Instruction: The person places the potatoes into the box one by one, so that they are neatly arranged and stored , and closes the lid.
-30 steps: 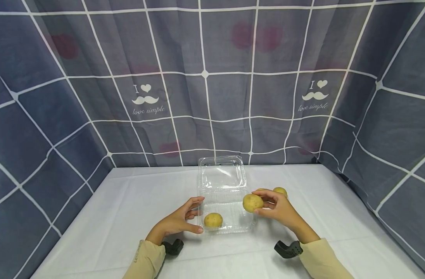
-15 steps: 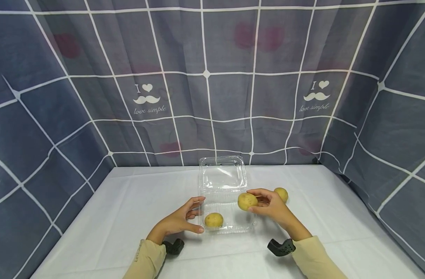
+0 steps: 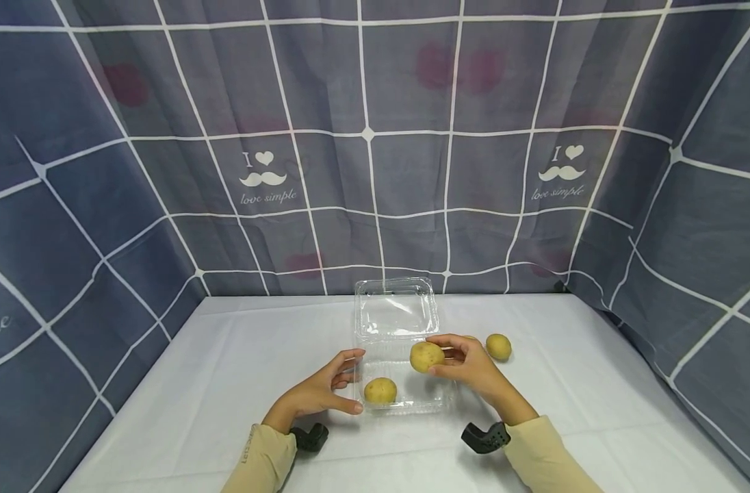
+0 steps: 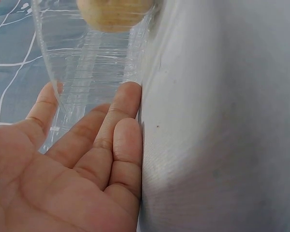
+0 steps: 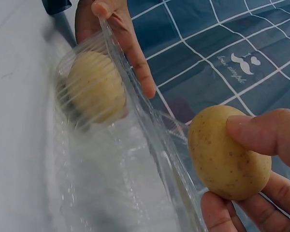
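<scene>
Above the clear container [image 3: 412, 394], the right hand [image 3: 467, 366] pinches one potato [image 3: 425, 357], while the left hand [image 3: 318, 390], fingers loosely extended, rests against the container's left side (presumably to steady it).

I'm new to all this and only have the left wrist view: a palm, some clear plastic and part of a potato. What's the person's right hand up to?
Observer: In the head view, the right hand holds a second potato above the open plastic container.
Visitor: Oh, nice! Are any potatoes lying outside the container?
Observer: Yes, a third potato lies on the white cloth, to the right of that hand.
Visitor: And the one I can partly see, whereabouts is it?
Observer: The head view shows that first potato inside the container, toward its near left corner from the person's side.
</scene>
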The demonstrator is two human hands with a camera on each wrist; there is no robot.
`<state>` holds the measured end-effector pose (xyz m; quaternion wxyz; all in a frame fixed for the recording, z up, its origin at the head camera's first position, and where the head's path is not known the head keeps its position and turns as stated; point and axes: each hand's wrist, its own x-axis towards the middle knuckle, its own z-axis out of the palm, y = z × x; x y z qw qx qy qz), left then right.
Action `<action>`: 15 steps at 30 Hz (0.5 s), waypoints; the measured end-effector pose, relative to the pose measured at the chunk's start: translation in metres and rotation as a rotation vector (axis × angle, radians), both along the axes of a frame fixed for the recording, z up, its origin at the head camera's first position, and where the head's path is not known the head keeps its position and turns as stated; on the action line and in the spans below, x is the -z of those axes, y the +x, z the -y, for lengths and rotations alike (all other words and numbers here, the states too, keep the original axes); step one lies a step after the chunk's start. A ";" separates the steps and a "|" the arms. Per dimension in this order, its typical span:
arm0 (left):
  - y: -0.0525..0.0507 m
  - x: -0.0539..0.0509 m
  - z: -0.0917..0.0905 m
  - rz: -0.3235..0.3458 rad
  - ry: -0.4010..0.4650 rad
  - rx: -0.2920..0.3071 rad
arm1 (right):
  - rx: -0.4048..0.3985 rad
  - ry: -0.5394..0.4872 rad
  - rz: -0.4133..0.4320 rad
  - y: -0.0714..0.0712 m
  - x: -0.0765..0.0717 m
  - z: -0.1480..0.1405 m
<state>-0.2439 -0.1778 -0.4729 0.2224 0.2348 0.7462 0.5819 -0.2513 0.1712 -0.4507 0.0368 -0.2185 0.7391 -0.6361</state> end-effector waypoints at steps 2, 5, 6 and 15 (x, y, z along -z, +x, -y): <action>0.000 0.000 0.000 -0.004 0.001 -0.001 | 0.001 0.001 0.002 -0.002 0.000 0.003; -0.001 0.000 -0.001 -0.006 0.002 -0.005 | 0.007 0.020 0.007 -0.004 0.000 0.007; -0.001 0.000 -0.001 -0.005 0.002 -0.006 | 0.010 0.027 0.014 -0.004 0.000 0.008; 0.001 0.000 -0.001 0.002 0.005 -0.010 | 0.040 0.049 0.040 -0.008 0.000 0.024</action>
